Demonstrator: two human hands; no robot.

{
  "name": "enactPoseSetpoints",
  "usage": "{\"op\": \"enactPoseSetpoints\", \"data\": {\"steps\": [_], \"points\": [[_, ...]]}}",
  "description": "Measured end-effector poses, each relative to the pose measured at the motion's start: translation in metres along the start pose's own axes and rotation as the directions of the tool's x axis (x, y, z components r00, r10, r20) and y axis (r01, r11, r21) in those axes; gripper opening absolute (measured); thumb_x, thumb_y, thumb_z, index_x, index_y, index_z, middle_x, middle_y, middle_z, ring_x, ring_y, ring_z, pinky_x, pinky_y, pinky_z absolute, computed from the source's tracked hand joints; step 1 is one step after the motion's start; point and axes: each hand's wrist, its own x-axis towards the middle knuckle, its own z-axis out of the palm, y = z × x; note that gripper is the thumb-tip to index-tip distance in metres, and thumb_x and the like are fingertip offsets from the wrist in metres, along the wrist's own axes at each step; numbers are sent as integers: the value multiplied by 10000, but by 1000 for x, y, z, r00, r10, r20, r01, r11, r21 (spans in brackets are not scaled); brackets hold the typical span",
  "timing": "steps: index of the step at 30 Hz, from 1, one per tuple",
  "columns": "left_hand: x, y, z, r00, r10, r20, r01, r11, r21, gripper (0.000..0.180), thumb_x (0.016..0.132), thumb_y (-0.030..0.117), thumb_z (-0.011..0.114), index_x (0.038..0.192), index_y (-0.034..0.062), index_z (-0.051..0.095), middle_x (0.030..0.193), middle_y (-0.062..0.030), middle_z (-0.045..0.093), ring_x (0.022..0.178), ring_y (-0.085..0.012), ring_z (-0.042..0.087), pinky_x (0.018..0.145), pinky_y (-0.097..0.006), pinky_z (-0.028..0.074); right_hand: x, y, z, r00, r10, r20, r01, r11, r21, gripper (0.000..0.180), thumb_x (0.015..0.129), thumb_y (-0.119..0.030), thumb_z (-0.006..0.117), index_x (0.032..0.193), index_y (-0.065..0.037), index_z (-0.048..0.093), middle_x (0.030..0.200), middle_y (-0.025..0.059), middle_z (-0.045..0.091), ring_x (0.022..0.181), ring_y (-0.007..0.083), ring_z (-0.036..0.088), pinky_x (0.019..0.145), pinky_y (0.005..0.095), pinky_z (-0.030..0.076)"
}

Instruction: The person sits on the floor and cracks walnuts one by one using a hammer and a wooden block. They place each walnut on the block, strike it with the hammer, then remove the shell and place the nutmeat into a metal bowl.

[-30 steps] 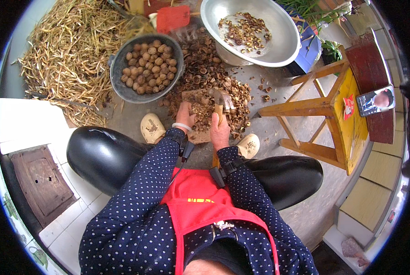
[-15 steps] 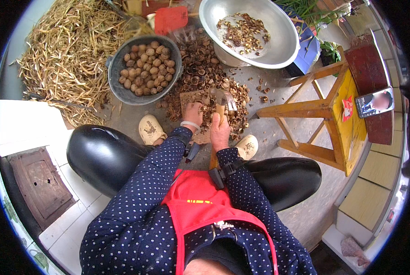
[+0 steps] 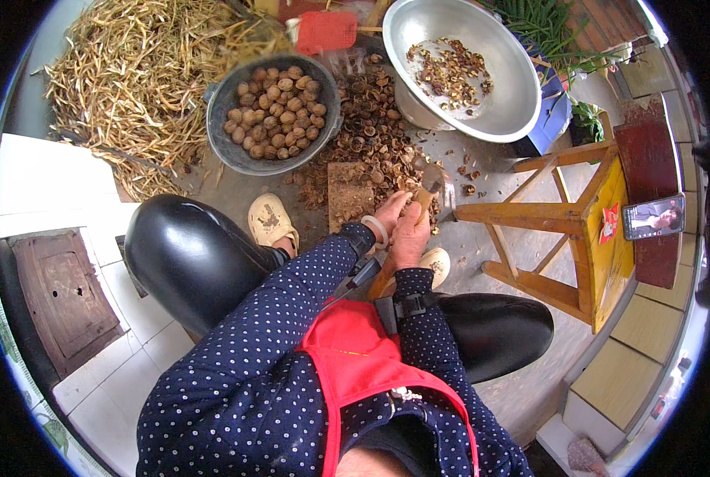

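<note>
My right hand (image 3: 410, 238) is wrapped round the wooden handle of a hammer (image 3: 426, 196), whose metal head points away over the broken shells. My left hand (image 3: 390, 213) is beside it, close against the right hand and the handle. Its fingers are bent together; what they hold, if anything, is hidden. Just left of and beyond my hands lies a small wooden board (image 3: 349, 191) with crumbs on it. Cracked walnut shells (image 3: 375, 131) are heaped around and beyond the board.
A dark bucket (image 3: 220, 151) of whole walnuts stands ahead to the left, near a pile of dry stalks (image 3: 132, 87). At the far right a metal basin (image 3: 522, 119) contains walnut kernels. A yellow wooden stool (image 3: 522, 213) with a phone (image 3: 653, 217) on it stands right.
My left hand has moved off the board to the right, up against my right hand. The hammer has also shifted right. The whole view has turned slightly.
</note>
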Motion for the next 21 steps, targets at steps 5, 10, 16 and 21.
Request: {"op": "enactPoseSetpoints", "data": {"steps": [5, 10, 16, 21], "points": [[6, 18, -23, 981, 163, 107, -189, 926, 328, 442, 819, 130, 561, 1229, -6, 468, 1277, -208, 456, 1244, -354, 380, 1058, -407, 301, 8, 5, -4, 1000, 0, -16, 1, 999, 51, 430, 955, -392, 444, 938, 26, 541, 740, 141, 593, 677, 207, 538, 653, 357, 461], [6, 37, -69, 897, -271, -350, 424, 752, 505, 535, 776, 35, 571, 1290, 41, 424, 1295, -216, 399, 1216, -395, 358, 995, -453, 370, 8, 8, 0, 1000, 19, -6, -18, 993, 120, 407, 951, -380, 463, 910, 17, 538, 669, 101, 530, 620, 174, 473, 595, 341, 431], [10, 44, -79, 896, -375, -238, 443, 714, 542, 541, 801, 127, 639, 1301, 138, 433, 1281, -212, 396, 1202, -401, 369, 964, -450, 396, 6, 8, 3, 1000, 21, -1, -21, 998, 55, 412, 947, -376, 467, 927, 30, 536, 692, 123, 551, 628, 204, 503, 612, 358, 443], [23, 34, -87, 933, -347, -95, 333, 733, 593, 387, 804, 141, 646, 1163, 109, 505, 1216, -210, 423, 1160, -400, 409, 923, -450, 430, 6, 8, 2, 1000, 23, -4, -23, 998, 64, 445, 943, -414, 467, 930, 25, 535, 706, 111, 551, 645, 185, 511, 630, 346, 451]]}}
